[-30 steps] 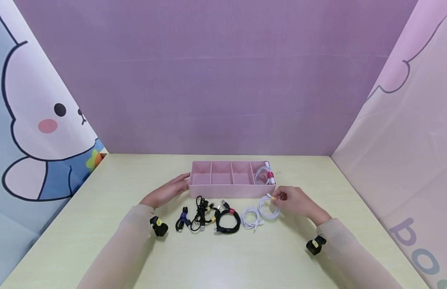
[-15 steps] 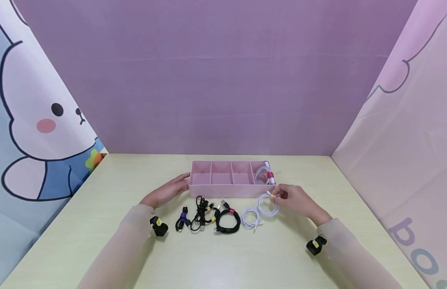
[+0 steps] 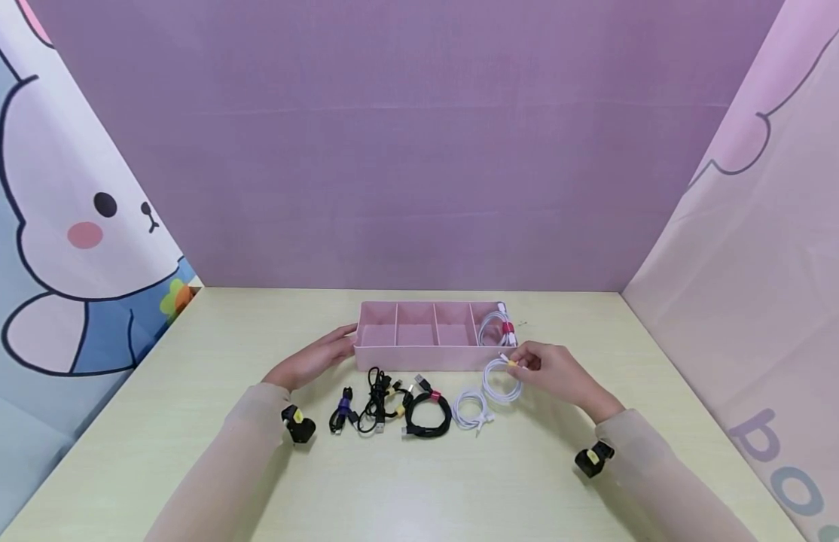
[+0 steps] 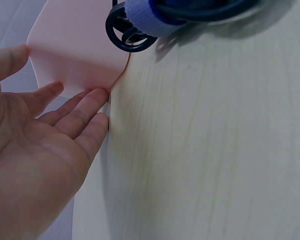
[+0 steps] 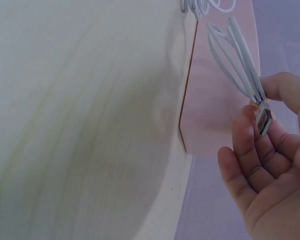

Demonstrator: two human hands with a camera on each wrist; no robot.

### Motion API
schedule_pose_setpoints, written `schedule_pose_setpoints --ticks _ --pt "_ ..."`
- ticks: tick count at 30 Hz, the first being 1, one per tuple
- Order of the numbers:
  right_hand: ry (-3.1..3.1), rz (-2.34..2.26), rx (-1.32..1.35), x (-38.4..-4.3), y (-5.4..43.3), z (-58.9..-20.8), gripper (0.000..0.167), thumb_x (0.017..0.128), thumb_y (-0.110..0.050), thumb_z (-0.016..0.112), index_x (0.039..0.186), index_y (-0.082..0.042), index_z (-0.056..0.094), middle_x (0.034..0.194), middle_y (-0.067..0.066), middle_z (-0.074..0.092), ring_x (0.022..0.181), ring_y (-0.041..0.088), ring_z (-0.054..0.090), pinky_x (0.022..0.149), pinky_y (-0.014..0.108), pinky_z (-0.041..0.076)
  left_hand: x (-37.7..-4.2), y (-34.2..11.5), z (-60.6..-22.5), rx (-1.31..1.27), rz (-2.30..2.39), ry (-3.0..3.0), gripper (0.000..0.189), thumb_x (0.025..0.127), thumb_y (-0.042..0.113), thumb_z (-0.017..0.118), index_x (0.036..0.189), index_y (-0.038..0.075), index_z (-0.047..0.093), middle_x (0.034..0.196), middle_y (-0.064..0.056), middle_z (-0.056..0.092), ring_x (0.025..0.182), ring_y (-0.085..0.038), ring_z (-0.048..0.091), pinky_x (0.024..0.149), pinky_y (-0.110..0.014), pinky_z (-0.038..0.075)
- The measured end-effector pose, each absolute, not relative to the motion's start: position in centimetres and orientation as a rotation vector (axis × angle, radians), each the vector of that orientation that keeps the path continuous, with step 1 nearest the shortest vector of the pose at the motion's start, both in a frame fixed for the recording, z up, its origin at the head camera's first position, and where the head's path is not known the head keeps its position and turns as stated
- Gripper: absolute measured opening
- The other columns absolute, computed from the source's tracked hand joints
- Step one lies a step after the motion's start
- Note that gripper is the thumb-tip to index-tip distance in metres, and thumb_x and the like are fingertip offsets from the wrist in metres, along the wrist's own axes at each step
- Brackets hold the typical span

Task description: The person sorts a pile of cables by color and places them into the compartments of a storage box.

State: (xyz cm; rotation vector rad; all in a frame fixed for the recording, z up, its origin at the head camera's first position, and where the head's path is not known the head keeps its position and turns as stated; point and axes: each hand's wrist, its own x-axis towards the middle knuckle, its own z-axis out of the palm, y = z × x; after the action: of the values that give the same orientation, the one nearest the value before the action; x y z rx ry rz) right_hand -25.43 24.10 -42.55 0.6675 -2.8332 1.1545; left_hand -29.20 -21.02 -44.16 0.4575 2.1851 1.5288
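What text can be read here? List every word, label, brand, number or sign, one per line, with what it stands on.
"po", slanted, on the pale pink printed sheet at right; the next letter is cut off.
Small black wrist-worn cameras with yellow patches: any marking is too small to read.
Rectangular pink plastic box, coiled black cables, coiled white cables: no readable text.

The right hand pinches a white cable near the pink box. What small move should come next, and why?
Probably the right hand should lift the yellow-tied white cable higher, over the near wall of the pink box: it hangs before that wall's right end, and the rightmost compartment holds a red-tied white cable.
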Motion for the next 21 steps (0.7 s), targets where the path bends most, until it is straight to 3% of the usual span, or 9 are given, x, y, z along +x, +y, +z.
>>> schedule_pose_setpoints --ticks 21 --pt "-2.767 1.153 0.677 -25.63 23.69 -41.54 0.006 0.09 -0.011 0.075 0.093 -0.008 0.071 0.081 -0.003 0.063 0.074 0.014 0.056 0.063 0.022 0.05 -29.3 -20.98 -44.43 0.486 1.534 2.193 0.06 0.112 0.034 0.032 0.161 0.008 0.013 0.162 -0.015 0.028 0.145 -0.035 0.031 0.121 -0.048 0.02"
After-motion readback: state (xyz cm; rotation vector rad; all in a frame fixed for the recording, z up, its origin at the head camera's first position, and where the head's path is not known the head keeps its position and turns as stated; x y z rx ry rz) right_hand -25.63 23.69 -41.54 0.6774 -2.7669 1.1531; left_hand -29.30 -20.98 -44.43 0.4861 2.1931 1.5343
